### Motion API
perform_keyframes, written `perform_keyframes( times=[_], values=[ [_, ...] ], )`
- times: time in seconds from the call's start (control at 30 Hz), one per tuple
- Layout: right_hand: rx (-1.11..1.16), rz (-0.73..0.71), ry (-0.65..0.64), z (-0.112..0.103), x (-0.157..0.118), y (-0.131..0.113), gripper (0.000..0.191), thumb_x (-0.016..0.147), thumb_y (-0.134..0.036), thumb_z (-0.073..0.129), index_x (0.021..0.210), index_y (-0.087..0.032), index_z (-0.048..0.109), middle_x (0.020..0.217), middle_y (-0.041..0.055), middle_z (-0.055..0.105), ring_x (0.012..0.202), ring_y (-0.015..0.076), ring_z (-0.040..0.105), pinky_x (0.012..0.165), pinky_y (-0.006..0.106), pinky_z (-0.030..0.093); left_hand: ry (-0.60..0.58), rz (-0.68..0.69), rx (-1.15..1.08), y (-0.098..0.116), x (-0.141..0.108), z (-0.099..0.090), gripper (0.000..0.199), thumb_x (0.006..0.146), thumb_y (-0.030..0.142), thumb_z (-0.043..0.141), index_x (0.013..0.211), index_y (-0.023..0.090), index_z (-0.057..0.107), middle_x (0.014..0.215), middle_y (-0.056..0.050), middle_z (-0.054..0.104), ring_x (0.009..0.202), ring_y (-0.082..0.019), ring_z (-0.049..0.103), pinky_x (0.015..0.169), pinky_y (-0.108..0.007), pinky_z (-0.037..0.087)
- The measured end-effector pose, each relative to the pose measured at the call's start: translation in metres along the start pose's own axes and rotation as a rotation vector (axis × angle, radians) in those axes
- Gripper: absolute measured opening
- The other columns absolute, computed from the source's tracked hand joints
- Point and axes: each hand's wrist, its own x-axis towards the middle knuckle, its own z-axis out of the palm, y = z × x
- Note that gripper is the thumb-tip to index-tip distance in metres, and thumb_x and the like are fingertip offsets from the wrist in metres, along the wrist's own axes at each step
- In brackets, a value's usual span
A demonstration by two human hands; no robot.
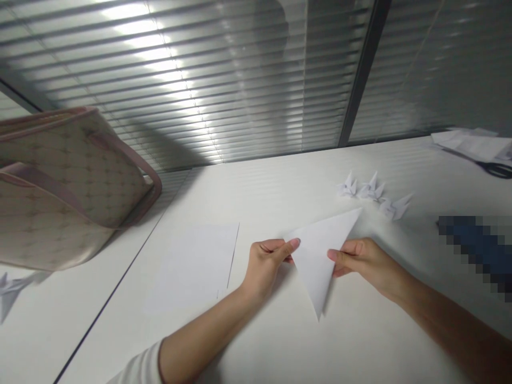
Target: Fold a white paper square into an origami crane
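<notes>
A white sheet of paper folded into a triangle (320, 245) is held up just above the table, one point toward me and another toward the upper right. My left hand (267, 264) pinches its left corner between thumb and fingers. On the right edge, my right hand (362, 261) grips the paper the same way, thumb on top. Flat on the table to the left of my hands lies a stack or sheet of white paper (196, 261). Beyond the triangle stand several small folded paper figures (372, 189) with pointed tips.
A patterned handbag (60, 197) with pink handles stands at the left. Another folded paper figure (10, 290) sits at the far left edge. Scissors (496, 169) lie by paper pieces (476, 144) at the back right, near a blurred-out dark object (480, 250). Window blinds (240, 80) border the white table (256, 186).
</notes>
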Motion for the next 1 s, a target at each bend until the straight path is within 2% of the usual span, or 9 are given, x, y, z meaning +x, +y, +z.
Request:
perform_keyframes(
  times=[0.27,0.47,0.57,0.63,0.67,0.73,0.8,0.87,1.0],
  values=[
    [-0.088,-0.055,0.053,0.000,0.002,0.000,0.044,0.074,-0.057,0.068,0.086,-0.016,0.074,0.084,0.0086,0.075,0.081,0.0249,0.069,0.074,0.037,0.055,-0.073,-0.005,0.051,-0.006,-0.002,-0.002,0.039,0.076,0.046,0.073,0.055,0.014,0.066,0.058,-0.005,0.066,0.054,-0.014,0.057,0.055,-0.026,0.043],
    [-0.297,-0.162,0.144,-0.011,-0.001,-0.008,0.039,0.085,-0.056,0.054,0.076,-0.019,0.066,0.068,0.0005,0.064,0.062,0.0160,0.057,0.053,0.026,0.042,-0.385,0.037,0.260,0.009,-0.002,-0.005,0.038,0.067,0.048,0.079,0.065,0.011,0.071,0.063,-0.010,0.070,0.056,-0.021,0.065,0.054,-0.031,0.051],
    [-0.439,-0.191,0.072,-0.009,-0.009,-0.015,0.032,0.084,-0.048,0.058,0.071,-0.020,0.066,0.065,-0.0013,0.062,0.062,0.0151,0.055,0.053,0.025,0.038,-0.289,0.201,0.379,0.029,-0.002,-0.008,0.041,0.079,0.050,0.067,0.096,0.013,0.070,0.097,-0.014,0.071,0.088,-0.026,0.066,0.073,-0.036,0.053],
    [-0.525,-0.197,0.016,-0.003,-0.016,-0.018,0.028,0.084,-0.043,0.060,0.070,-0.020,0.068,0.064,-0.0019,0.062,0.061,0.0148,0.054,0.052,0.025,0.036,-0.182,0.331,0.470,0.042,-0.006,-0.009,0.046,0.081,0.044,0.068,0.118,0.019,0.062,0.127,-0.013,0.060,0.118,-0.027,0.053,0.097,-0.041,0.043],
    [-0.561,-0.201,-0.002,0.001,-0.019,-0.019,0.026,0.084,-0.041,0.061,0.068,-0.021,0.069,0.062,-0.0022,0.062,0.060,0.0144,0.053,0.052,0.025,0.034,-0.184,0.370,0.525,0.047,-0.009,-0.008,0.050,0.075,0.040,0.075,0.120,0.022,0.062,0.129,-0.011,0.059,0.122,-0.028,0.049,0.102,-0.042,0.037],
    [-0.609,-0.217,-0.019,0.009,-0.022,-0.020,0.024,0.082,-0.037,0.062,0.066,-0.021,0.069,0.060,-0.0025,0.061,0.059,0.0140,0.052,0.053,0.026,0.032,-0.282,0.389,0.633,0.054,-0.017,-0.006,0.038,0.066,0.031,0.083,0.102,0.024,0.072,0.106,-0.007,0.071,0.107,-0.028,0.057,0.100,-0.042,0.036],
    [-0.627,-0.231,-0.019,0.011,-0.023,-0.021,0.018,0.080,-0.033,0.065,0.066,-0.022,0.070,0.060,-0.0025,0.063,0.060,0.0146,0.054,0.055,0.027,0.034,-0.358,0.367,0.708,0.054,-0.023,-0.003,0.007,0.073,0.025,0.077,0.080,0.024,0.076,0.081,-0.004,0.074,0.083,-0.024,0.063,0.090,-0.039,0.041],
    [-0.616,-0.232,-0.014,0.004,-0.021,-0.022,0.011,0.077,-0.031,0.068,0.070,-0.023,0.072,0.065,-0.0023,0.067,0.064,0.0159,0.058,0.058,0.027,0.037,-0.363,0.329,0.747,0.051,-0.025,-0.002,0.012,0.080,0.021,0.068,0.073,0.023,0.076,0.074,-0.003,0.073,0.072,-0.021,0.062,0.081,-0.036,0.043],
    [-0.505,-0.228,0.065,-0.025,-0.015,-0.029,0.009,0.071,-0.031,0.074,0.074,-0.023,0.071,0.075,-0.0006,0.071,0.071,0.0183,0.063,0.061,0.027,0.043,-0.337,0.206,0.713,0.050,-0.016,-0.008,0.015,0.084,0.025,0.064,0.077,0.018,0.075,0.078,-0.006,0.073,0.070,-0.019,0.062,0.068,-0.029,0.045]
  ],
)
